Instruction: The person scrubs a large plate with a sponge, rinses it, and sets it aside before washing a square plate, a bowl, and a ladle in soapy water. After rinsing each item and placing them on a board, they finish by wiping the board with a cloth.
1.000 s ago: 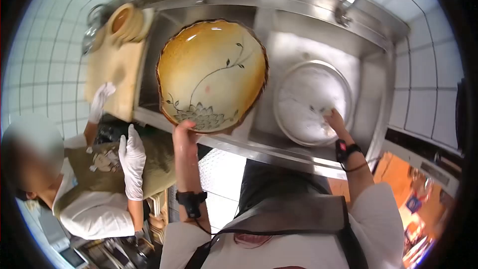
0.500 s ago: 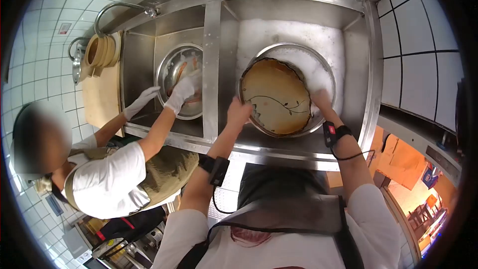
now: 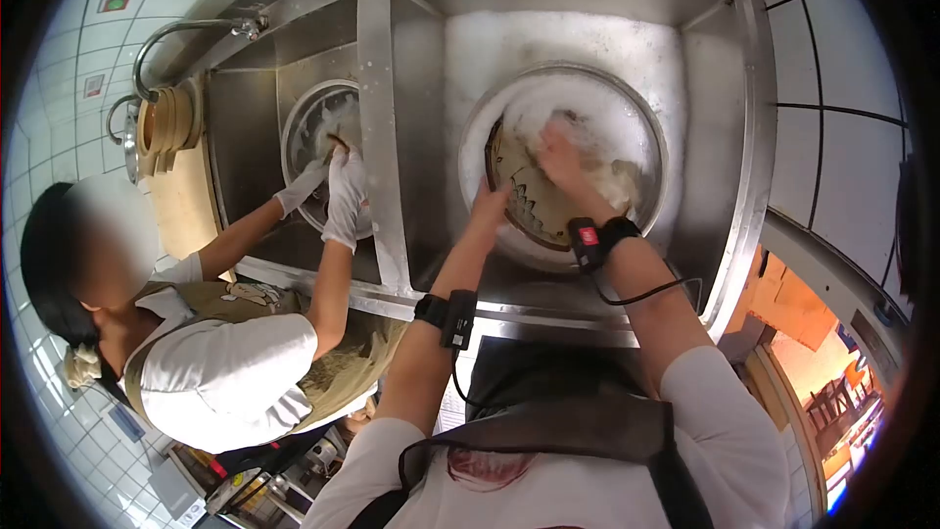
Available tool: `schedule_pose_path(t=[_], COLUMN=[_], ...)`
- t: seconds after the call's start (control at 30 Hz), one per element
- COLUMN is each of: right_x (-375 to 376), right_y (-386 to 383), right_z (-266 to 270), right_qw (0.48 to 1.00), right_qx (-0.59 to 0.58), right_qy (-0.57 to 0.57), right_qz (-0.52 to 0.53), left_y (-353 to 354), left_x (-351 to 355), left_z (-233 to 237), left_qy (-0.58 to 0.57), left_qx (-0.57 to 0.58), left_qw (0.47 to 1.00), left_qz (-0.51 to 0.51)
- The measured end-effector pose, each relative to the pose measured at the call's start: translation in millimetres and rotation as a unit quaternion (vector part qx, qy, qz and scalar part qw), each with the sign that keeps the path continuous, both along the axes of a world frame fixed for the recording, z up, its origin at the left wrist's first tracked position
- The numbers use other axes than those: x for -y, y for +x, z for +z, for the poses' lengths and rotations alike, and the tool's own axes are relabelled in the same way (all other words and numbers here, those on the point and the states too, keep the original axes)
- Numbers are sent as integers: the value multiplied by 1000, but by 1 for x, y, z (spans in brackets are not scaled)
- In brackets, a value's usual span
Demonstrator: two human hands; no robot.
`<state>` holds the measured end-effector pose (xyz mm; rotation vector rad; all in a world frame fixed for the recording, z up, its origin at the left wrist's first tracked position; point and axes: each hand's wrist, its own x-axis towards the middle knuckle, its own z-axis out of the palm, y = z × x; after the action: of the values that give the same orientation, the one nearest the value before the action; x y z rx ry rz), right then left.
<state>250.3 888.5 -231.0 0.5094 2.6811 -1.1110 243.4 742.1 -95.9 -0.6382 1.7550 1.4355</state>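
A round, dark-rimmed plate [image 3: 517, 173] with a painted dark leaf pattern lies tilted in a large steel basin [image 3: 654, 125]. My left hand [image 3: 493, 204] grips the plate's left edge. Over the plate's middle is my right hand [image 3: 565, 157], its fingers smeared by motion against foam and splashing water. Close to the right wrist sits a crumpled whitish thing [image 3: 620, 186] in the basin. Water and suds hide much of the plate's right side.
Foam [image 3: 548, 34] fills the sink around the basin. At the left sink a co-worker's gloved hands [image 3: 343, 186] hold a thin brownish thing over a steel bowl [image 3: 290, 142]. Wooden round pieces [image 3: 166, 122] stand beyond, near a curved tap [image 3: 186, 27].
The plate has gone from lying broadly visible on the basin to sitting lower, partly under suds. My right hand has moved from its right rim to over its middle. The view shifted.
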Motion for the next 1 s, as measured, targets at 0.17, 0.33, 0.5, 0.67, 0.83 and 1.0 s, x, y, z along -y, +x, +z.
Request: schedule_pose_path(t=[0.17,0.33,0.5,0.67,0.83,1.0], right_x=[60,-26,-98,-72,-20,15], right_y=[26,103,66,34,57,26], right_z=[76,82,59,33,99,126], right_qw=[980,967,937,947,990,909], right_qx=[-54,27,114,166,-6,-172], right_qy=[-190,-73,219,205,-142,-375], right_qz=[-21,244,248,182,5,62], left_y=[-27,-22,-16,-15,-12,2], left_x=[-8,5,-2,-16,-8,-6], left_z=[35,-17,-13,26,37,54], left_qy=[74,-21,-108,-191,-192,-154], left_qx=[78,-16,-49,-48,-92,-62], left_qw=[994,995,983,961,961,974], left_qz=[33,-100,-139,-195,-176,-153])
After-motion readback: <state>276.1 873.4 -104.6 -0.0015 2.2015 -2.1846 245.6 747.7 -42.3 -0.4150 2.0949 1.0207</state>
